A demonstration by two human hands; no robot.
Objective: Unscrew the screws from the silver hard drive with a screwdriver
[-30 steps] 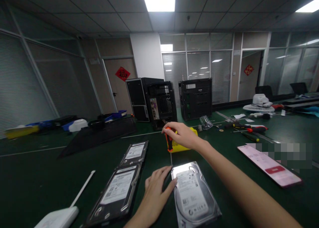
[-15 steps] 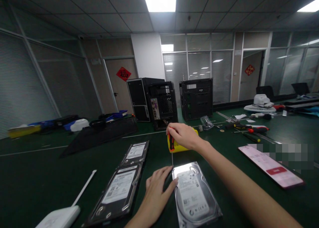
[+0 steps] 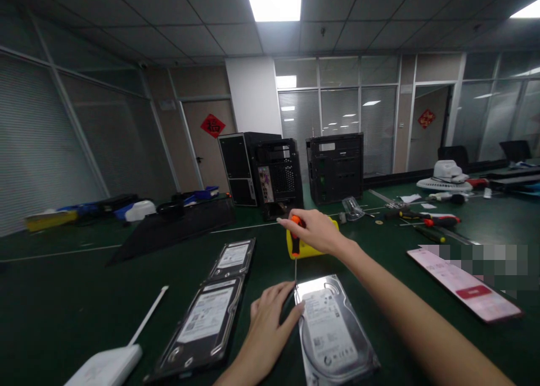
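My right hand [image 3: 315, 231] is closed round the orange and black handle of a small screwdriver [image 3: 295, 245]. Its thin shaft points straight down at the far left corner of a silver hard drive [image 3: 333, 332] lying flat on the green table [image 3: 63, 296]. My left hand [image 3: 270, 321] lies with its fingers spread against the drive's left edge, the thumb on its top. Behind the screwdriver sits a yellow object [image 3: 306, 248], partly hidden by my right hand.
Two more hard drives [image 3: 206, 327] [image 3: 233, 257] lie to the left. A white router [image 3: 105, 366] is at the near left. A phone [image 3: 464, 284] lies at the right. Two open computer cases [image 3: 274, 175] [image 3: 335, 166] stand at the back, with screwdrivers [image 3: 426, 220] and small parts nearby.
The view has shifted slightly. My right hand has turned a little on the screwdriver handle, and its tip stays at the same corner of the drive. My left hand has hardly moved.
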